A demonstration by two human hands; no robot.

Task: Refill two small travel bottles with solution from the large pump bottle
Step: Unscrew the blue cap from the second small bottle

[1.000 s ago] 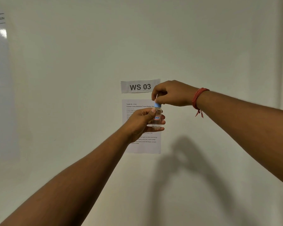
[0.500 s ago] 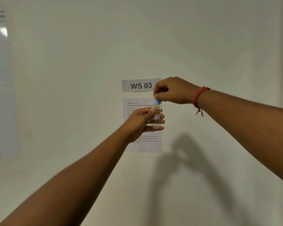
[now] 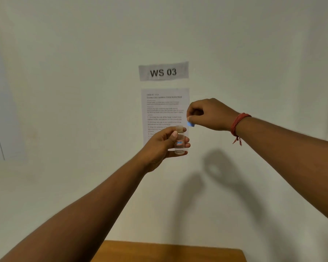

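The small clear travel bottle (image 3: 179, 141) stood upright in the air before the wall, its neck uncovered and a red and blue label on its side. Your left hand (image 3: 164, 146) gripped it, thumb across the front and fingers curled round the back. Its blue cap (image 3: 190, 124) hung apart from the neck, up and to the right, pinched between the thumb and fingertips of your right hand (image 3: 209, 115), which wore a red thread band (image 3: 238, 123) at the wrist. Behind both, a "WS 03" sign (image 3: 163, 71) sat above a printed sheet (image 3: 164, 110). A wooden tabletop (image 3: 169, 251) showed at the bottom edge
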